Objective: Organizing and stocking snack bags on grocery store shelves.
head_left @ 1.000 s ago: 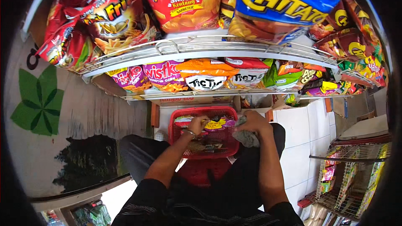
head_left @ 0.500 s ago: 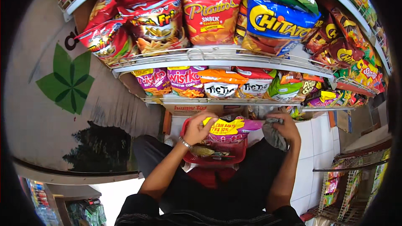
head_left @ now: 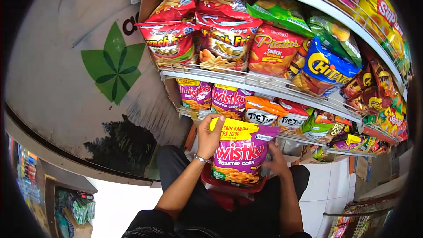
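A purple and yellow bag of corn snacks (head_left: 240, 156) stands upright in front of me, its printed front facing me. My left hand (head_left: 209, 139) is closed on its upper left corner, thumb over the front. At the bag's right edge is my right hand (head_left: 276, 161), blurred, with its fingers partly hidden, so its grip is unclear. Behind and below the bag shows part of a red plastic basket (head_left: 256, 188) between my legs. No grey cloth shows; the bag may hide it.
Ahead, a white wire-edged shelf (head_left: 264, 80) carries red, green and blue snack bags. Purple, orange and green bags (head_left: 264, 110) fill the lower shelf. A grey panel with a green leaf print (head_left: 115, 61) stands at left. White floor tiles (head_left: 324, 185) lie at right.
The snack bag has been raised out of the basket in my left hand. My right hand has moved left and down to the bag's side, and the grey cloth it held is out of sight.
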Action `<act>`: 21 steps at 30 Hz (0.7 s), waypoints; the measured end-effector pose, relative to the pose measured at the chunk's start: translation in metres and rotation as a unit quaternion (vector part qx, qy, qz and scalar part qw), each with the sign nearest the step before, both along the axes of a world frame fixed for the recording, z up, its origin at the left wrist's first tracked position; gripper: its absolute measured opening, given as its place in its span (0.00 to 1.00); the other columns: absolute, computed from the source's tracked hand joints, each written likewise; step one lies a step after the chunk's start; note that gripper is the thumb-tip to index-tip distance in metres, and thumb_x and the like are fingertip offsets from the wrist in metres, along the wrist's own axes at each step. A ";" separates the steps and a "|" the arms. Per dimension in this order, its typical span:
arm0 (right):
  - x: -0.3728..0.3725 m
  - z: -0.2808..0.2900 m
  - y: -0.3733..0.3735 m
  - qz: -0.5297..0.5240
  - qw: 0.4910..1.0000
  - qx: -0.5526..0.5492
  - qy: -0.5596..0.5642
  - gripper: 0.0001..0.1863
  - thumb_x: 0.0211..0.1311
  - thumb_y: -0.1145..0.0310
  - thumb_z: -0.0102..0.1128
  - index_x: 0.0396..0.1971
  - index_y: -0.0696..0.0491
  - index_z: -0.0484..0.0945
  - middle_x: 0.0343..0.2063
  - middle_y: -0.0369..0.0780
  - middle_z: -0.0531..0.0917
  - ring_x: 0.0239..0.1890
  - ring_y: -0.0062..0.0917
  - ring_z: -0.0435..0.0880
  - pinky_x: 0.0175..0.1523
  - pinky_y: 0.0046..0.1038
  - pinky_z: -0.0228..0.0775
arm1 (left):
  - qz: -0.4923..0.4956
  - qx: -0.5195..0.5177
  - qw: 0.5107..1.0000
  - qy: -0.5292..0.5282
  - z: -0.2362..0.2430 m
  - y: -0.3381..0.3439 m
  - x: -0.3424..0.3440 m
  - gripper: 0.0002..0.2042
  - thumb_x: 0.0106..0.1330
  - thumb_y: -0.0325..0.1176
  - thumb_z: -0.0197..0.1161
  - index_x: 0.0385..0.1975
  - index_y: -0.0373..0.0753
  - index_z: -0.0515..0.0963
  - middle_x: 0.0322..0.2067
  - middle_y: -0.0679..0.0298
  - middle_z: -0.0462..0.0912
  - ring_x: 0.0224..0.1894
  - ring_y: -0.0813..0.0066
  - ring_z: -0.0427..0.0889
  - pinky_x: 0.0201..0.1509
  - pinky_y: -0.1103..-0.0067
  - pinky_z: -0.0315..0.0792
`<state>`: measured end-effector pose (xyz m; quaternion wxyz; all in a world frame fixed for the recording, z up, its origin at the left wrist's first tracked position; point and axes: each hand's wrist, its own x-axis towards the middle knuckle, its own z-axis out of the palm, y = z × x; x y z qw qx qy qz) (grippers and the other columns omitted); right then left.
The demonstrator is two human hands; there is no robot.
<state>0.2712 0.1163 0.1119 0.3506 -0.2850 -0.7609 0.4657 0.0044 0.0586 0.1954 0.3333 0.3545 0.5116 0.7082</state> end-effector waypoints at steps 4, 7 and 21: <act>-0.043 0.063 -0.033 0.046 0.993 -0.111 -0.019 0.36 0.45 0.66 0.80 0.55 0.57 0.72 0.53 0.44 0.79 0.52 0.26 0.79 0.56 0.30 0.72 | -0.002 -0.021 0.998 0.058 -0.012 -0.006 -0.018 0.09 0.70 0.33 0.61 0.42 0.34 0.77 0.36 0.67 0.81 0.36 0.86 0.77 0.40 0.86 0.71; -0.048 0.059 -0.035 -0.012 0.959 -0.282 0.014 0.26 0.48 0.70 0.75 0.49 0.56 0.76 0.41 0.36 0.85 0.42 0.22 0.83 0.50 0.28 0.76 | -0.001 0.003 0.997 0.081 -0.009 -0.004 -0.022 0.15 0.69 0.33 0.62 0.51 0.35 0.72 0.38 0.66 0.80 0.39 0.86 0.76 0.41 0.86 0.72; -0.014 0.015 0.011 -0.323 0.926 -0.183 0.069 0.12 0.64 0.65 0.62 0.32 0.60 0.81 0.33 0.35 0.82 0.39 0.17 0.77 0.48 0.22 0.68 | -0.330 -0.165 0.867 -0.334 -0.088 -0.023 -0.023 0.27 0.65 0.39 0.63 0.61 0.34 0.65 0.50 0.55 0.80 0.48 0.66 0.83 0.52 0.73 0.79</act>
